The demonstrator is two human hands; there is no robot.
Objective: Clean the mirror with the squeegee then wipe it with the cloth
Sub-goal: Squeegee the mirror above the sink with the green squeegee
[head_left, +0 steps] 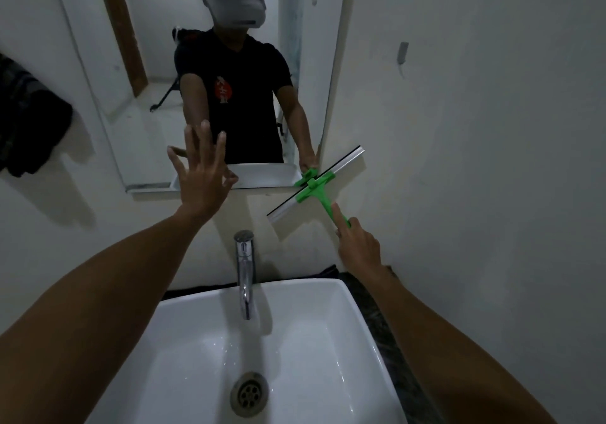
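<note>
Free wall is left right of and above the grip on the squeegee (317, 183), while the tap (245, 269) and sink (354, 312) are found below-left of it.

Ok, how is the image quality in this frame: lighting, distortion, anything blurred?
Head view: dim, flat light overall, darkest at the corners. Wide-angle distortion bows the mirror edges and stretches both forearms. The squeegee casts a soft shadow on the wall. The reflected head is smeared; the sink shows small glints.
</note>
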